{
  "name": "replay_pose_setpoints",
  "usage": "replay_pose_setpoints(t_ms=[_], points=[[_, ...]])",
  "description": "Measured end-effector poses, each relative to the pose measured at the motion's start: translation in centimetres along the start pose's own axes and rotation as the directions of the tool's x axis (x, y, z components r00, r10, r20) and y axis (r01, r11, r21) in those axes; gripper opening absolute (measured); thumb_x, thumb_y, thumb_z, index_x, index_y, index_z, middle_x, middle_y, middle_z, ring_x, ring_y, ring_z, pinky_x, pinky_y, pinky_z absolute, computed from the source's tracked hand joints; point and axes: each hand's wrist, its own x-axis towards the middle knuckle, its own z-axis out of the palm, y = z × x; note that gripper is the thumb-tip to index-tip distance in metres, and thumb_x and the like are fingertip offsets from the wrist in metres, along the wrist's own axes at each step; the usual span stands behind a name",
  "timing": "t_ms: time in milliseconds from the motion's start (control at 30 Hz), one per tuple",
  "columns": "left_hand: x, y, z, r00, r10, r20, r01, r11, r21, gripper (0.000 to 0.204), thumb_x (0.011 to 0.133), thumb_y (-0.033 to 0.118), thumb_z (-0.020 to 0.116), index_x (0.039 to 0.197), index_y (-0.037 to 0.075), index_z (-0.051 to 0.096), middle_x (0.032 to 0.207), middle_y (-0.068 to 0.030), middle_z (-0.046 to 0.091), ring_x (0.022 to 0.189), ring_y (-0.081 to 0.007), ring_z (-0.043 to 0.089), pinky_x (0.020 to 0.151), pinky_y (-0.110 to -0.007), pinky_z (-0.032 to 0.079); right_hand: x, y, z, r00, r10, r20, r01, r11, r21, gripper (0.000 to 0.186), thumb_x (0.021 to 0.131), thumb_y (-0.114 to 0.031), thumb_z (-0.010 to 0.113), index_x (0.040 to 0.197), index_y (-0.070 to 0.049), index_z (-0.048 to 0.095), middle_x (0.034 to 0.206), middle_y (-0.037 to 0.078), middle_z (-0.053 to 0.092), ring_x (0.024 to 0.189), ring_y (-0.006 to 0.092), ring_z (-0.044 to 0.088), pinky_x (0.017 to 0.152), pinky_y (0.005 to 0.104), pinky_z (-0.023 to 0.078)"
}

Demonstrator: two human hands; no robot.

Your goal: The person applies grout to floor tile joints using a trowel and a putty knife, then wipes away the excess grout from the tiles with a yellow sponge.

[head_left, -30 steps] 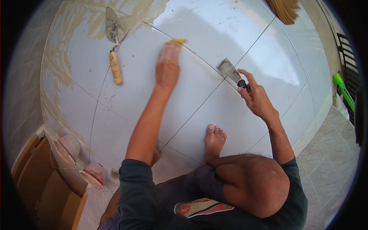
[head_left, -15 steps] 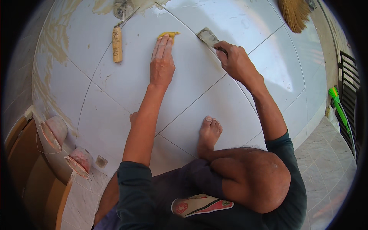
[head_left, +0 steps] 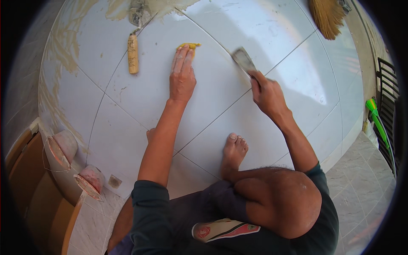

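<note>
Large pale bluish-white tiles cover the floor, laid diagonally with thin dark joints, and a bright patch of light spreads over the upper right part of them. Beige smears streak the upper left edge and the top. The left hand lies palm down with fingers nearly straight and close together, their tips over a yellow cloth or sponge on a tile; whether it grips that piece, I cannot tell. The right hand is closed around the handle of a scraper, whose flat blade lies over a joint, slightly blurred. A trowel with a wooden handle rests on the tiles to the left, near the smears. Toward the lower left stand two stained buckets, tipped-looking in the fisheye bend, with a small square drain beside the lower one and brown wooden panels beyond. Straw broom bristles show at the upper right, a dark slatted rack and a green tool at the right edge, above grey marbled tiles
</note>
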Motion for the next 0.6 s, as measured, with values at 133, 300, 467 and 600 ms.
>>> replay_pose_setpoints(t_ms=[133, 300, 467, 600], points=[[0.3, -0.2, -0.9, 0.998, 0.027, 0.060, -0.026, 0.999, -0.027, 0.044, 0.086, -0.011, 0.053, 0.130, -0.002, 0.057, 0.140, -0.0184, 0.053, 0.133, -0.0389, 0.047, 0.112, -0.044, 0.041, 5.3, -2.7, -1.3, 0.995, 0.009, 0.103, 0.007, 0.988, -0.156, 0.016, 0.092, -0.009, 0.056, 0.108, -0.006, 0.057, 0.061, 0.018, 0.059, 0.056, 0.0394, 0.060, 0.052, 0.0520, 0.047], [0.1, -0.2, -1.4, 0.995, -0.008, 0.102, 0.010, 1.000, -0.014, 0.045, 0.086, -0.011, 0.055, 0.130, -0.001, 0.057, 0.143, -0.0180, 0.051, 0.134, -0.0398, 0.047, 0.111, -0.045, 0.043, -1.6, -0.8, -2.4, 0.991, 0.070, 0.115, -0.044, 0.976, -0.216, 0.019, 0.092, -0.010, 0.057, 0.111, -0.006, 0.056, 0.066, 0.020, 0.060, 0.058, 0.0399, 0.060, 0.052, 0.0511, 0.047], [0.1, 0.5, 0.1, 0.998, -0.034, 0.056, 0.037, 0.998, -0.050, 0.043, 0.087, -0.010, 0.055, 0.129, -0.002, 0.058, 0.141, -0.0186, 0.052, 0.134, -0.0399, 0.047, 0.112, -0.045, 0.042, 3.2, -0.8, -1.1, 0.997, -0.008, 0.071, 0.021, 0.982, -0.186, 0.021, 0.091, -0.009, 0.058, 0.111, -0.006, 0.057, 0.070, 0.021, 0.062, 0.062, 0.0388, 0.062, 0.056, 0.0494, 0.049], [2.0, 0.1, 0.6, 0.997, -0.071, -0.018, 0.070, 0.996, -0.046, 0.041, 0.089, -0.009, 0.054, 0.129, -0.003, 0.058, 0.139, -0.0194, 0.055, 0.130, -0.0378, 0.051, 0.107, -0.042, 0.044, 6.2, -2.4, -0.6, 0.996, -0.017, 0.083, 0.030, 0.987, -0.155, 0.023, 0.084, -0.003, 0.060, 0.107, -0.002, 0.058, 0.072, 0.020, 0.064, 0.068, 0.0370, 0.065, 0.059, 0.0483, 0.051]])
